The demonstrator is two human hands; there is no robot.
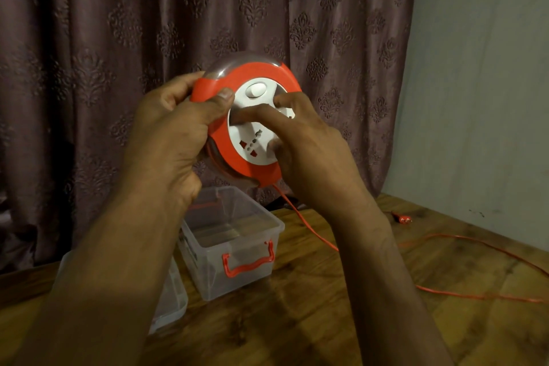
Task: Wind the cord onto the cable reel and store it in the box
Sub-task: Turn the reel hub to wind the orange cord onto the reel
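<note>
Both hands (166, 131) (300, 140) hold reel (252, 128) upright, sockets facing camera.

The room was dim and warm in tone. A soft glare lay on the near wooden surface (297, 315). The forearms looked a little blurred, and the wide lens bent the edges.
</note>
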